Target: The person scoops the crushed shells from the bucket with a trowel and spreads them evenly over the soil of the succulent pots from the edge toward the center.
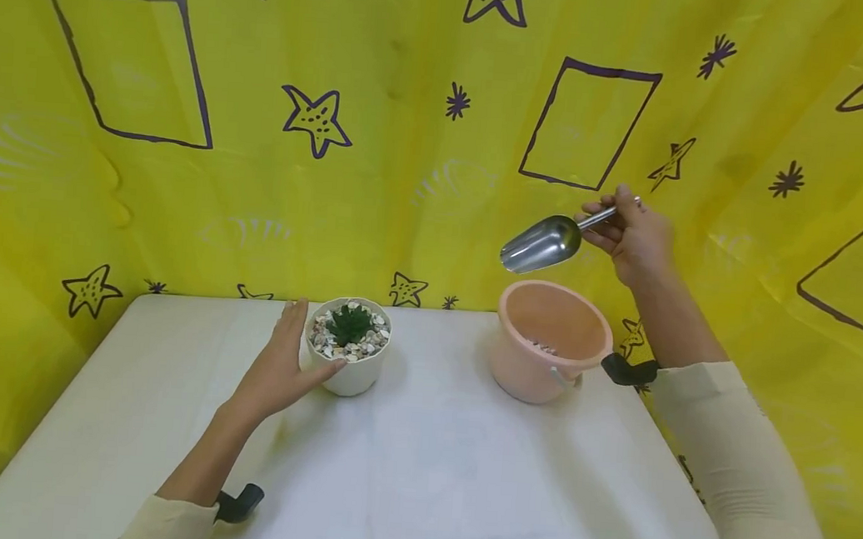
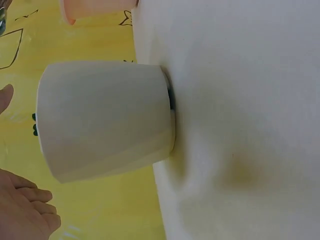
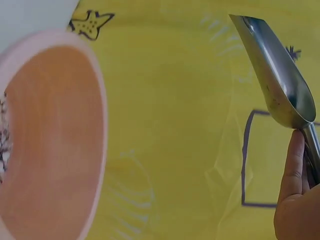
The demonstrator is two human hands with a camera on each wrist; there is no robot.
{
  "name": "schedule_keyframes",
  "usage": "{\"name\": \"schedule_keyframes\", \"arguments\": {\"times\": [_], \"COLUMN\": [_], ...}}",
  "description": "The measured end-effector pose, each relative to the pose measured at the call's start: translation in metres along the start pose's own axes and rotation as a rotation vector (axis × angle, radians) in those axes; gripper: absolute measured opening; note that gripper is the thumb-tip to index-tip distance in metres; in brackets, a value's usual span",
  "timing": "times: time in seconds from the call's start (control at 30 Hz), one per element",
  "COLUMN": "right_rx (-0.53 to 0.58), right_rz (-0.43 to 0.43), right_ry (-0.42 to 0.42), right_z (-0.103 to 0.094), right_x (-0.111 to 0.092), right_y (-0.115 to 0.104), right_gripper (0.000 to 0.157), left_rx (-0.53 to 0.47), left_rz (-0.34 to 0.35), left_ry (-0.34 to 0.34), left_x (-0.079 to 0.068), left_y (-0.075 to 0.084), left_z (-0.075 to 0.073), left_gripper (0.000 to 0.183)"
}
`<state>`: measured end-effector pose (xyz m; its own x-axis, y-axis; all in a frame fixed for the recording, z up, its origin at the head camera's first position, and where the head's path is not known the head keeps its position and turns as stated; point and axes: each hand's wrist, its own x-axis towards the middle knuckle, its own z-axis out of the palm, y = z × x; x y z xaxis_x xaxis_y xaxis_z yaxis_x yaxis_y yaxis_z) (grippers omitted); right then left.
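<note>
In the head view a white plant pot (image 1: 352,378) stands on the table, holding a small green succulent (image 1: 349,324) ringed by pale pebbles (image 1: 330,347). My left hand (image 1: 279,369) is spread around its left side, fingers straight and thumb near the front rim. The left wrist view shows the thumb and fingers apart from the pot wall. High at the right, my right hand (image 1: 638,235) grips the handle of a metal scoop (image 1: 544,242). The scoop bowl points left and tips downward above a peach bucket (image 1: 518,367), and looks bare inside.
A few pebbles (image 1: 544,347) lie at the bottom of the bucket, whose thin handle (image 1: 562,377) hangs at the front. White cloth covers the table (image 1: 425,469). A yellow patterned curtain (image 1: 375,215) hangs right behind it.
</note>
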<state>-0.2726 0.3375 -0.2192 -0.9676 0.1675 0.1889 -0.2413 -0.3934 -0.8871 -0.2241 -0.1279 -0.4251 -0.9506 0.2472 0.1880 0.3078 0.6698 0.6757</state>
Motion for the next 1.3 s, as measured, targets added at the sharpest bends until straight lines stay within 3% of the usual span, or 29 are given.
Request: {"name": "schedule_keyframes", "arguments": {"times": [0.13,0.33,0.43,0.57,0.93,1.3], "right_rx": [-0.059,-0.348,-0.486,-0.59,-0.78,-0.809], "right_rz": [0.012,-0.05,-0.083,-0.088,0.008,0.097], "right_ry": [0.016,0.028,-0.012,-0.088,-0.161,-0.206], "right_z": [-0.021,-0.042,-0.05,-0.058,-0.068,-0.075], "right_x": [0.0,0.0,0.0,0.0,-0.008,-0.006], "right_y": [-0.008,-0.004,0.007,0.024,0.065,0.087], "right_gripper": [0.029,0.033,0.034,0.036,0.046,0.048], "left_rx": [0.05,0.14,0.193,0.274,0.345,0.39], "left_rz": [0.028,0.105,0.128,0.143,0.161,0.182], "left_ry": [0.007,0.016,0.013,0.017,0.026,0.06], "left_x": [-0.006,-0.013,-0.018,-0.024,-0.036,-0.046], "left_y": [0.003,0.005,0.005,0.004,0.002,-0.001], "left_z": [-0.007,-0.012,-0.014,-0.015,-0.018,-0.016], "left_gripper": [0.119,0.114,0.112,0.111,0.113,0.114]}}
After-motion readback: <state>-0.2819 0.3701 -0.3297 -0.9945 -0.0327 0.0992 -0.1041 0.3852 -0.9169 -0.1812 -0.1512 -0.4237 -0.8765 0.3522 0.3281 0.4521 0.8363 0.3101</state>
